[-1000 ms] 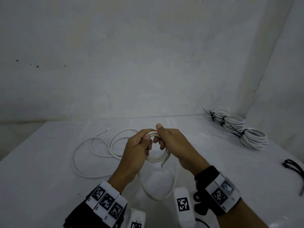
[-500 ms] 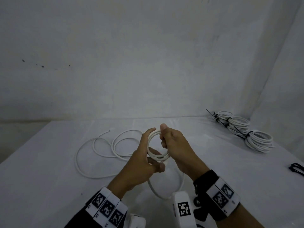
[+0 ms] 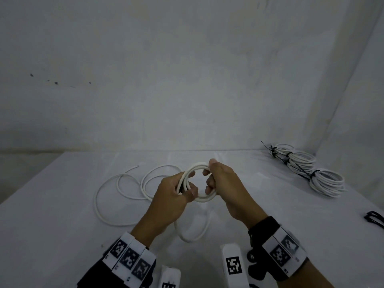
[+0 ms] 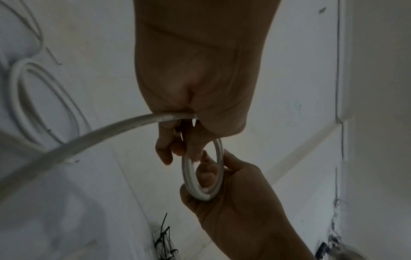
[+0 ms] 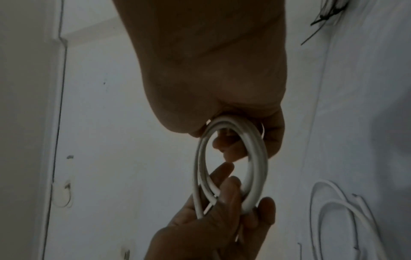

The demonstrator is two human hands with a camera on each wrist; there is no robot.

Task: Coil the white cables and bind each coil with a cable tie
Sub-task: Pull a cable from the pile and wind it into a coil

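A slack loop of the white cable [image 3: 188,238] is seen hanging nearest the body, below the wrists and just above the table [image 3: 52,235]. Above it, a small coil [image 3: 199,199] of the same cable is held up off the table between both hands. Its left side is gripped by the left hand [image 3: 169,196], with the thumb pressed over the turns and the fingers curled behind them. Its right side is pinched by the right hand [image 3: 223,186], the thumb laid on the top of the ring and the fingers bent through its middle. In the right wrist view the turns are seen lying side by side across the left fingers [image 5: 224,177].

Beyond the left hand, the uncoiled remainder [image 3: 124,183] is spread in wide loops on the table. At the right edge, black cable ties [image 3: 374,220] are lying apart. Farthest off, in the right rear corner, finished coils [image 3: 326,182] bound with black ties are laid in a row.
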